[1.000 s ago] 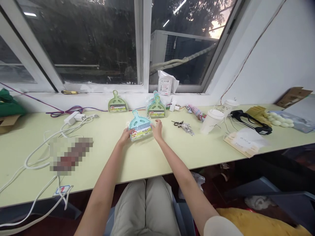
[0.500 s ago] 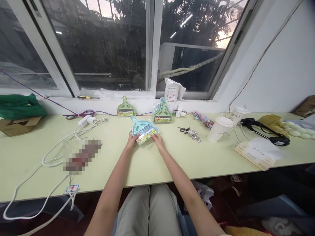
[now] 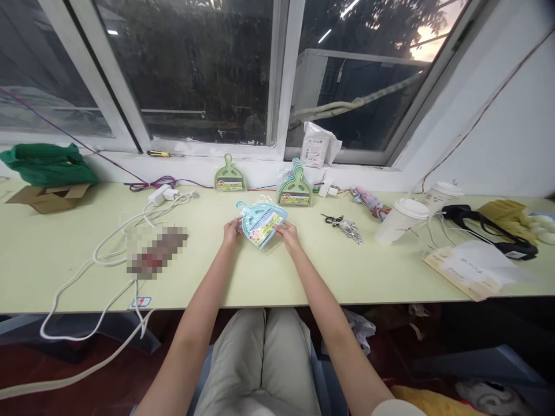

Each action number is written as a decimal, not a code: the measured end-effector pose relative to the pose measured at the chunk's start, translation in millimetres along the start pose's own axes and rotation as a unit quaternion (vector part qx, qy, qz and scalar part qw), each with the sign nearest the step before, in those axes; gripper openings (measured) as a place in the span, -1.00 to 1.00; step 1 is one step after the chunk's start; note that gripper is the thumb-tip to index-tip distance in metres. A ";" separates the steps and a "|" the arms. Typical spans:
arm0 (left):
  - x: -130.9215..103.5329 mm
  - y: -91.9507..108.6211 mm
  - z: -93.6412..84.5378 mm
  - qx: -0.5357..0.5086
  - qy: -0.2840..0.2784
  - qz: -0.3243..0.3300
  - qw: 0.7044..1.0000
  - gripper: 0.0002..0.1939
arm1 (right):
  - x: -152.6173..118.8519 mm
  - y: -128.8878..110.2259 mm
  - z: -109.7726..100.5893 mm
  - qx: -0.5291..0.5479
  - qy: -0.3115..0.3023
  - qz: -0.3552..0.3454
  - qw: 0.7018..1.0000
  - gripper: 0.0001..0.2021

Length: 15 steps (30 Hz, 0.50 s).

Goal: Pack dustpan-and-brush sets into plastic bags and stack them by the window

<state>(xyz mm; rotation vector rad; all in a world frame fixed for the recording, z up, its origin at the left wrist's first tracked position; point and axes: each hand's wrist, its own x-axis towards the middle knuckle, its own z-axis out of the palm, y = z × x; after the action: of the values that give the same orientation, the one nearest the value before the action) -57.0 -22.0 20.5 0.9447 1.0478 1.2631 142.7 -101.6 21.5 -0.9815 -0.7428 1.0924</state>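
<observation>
A blue dustpan and brush set (image 3: 262,224) in clear plastic wrap is between my hands, tilted, above the pale green table. My left hand (image 3: 232,231) is closed on the wrap at its left edge. At its right edge my right hand (image 3: 288,233) pinches the packet near the yellow-green label. Behind it, one green dustpan set (image 3: 229,175) leans upright on the low wall under the window. To the right of that stands a row of several packed dustpan sets (image 3: 295,186), a green one in front.
White cables (image 3: 108,254) and a blurred-out object (image 3: 158,252) lie on the left, before a cardboard box (image 3: 52,197). On the right are keys (image 3: 344,227), lidded paper cups (image 3: 401,221), a tissue pack (image 3: 470,268) and a black strapped device (image 3: 489,234). The table (image 3: 269,289) ends above my lap.
The blue dustpan set has turned in my hands, its handle swinging left and the label now slanting up to the right. The camera view has shifted somewhat.
</observation>
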 end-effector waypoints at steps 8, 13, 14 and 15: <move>13.8 40.1 -16.5 0.040 0.008 0.037 0.999 -0.61 | -7.3 -7.3 8.7 -0.001 -0.065 0.003 0.998 -0.60; 14.0 77.2 -35.0 0.199 0.049 0.213 0.955 -0.26 | -10.7 -7.8 8.4 -0.029 -0.091 0.022 0.995 -0.54; 15.1 84.3 -38.5 0.226 0.033 0.229 0.946 -0.23 | -11.6 -7.7 8.4 -0.043 -0.108 0.033 0.993 -0.53; 16.6 90.5 -41.4 0.246 -0.002 0.220 0.944 -0.25 | -12.7 -7.4 8.7 -0.057 -0.128 0.043 0.989 -0.53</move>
<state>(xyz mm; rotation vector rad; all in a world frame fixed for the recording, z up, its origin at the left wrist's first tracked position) -121.1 1.7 94.8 1.6335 1.2182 1.3791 133.9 -112.4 31.5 -0.9871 -0.9874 1.2772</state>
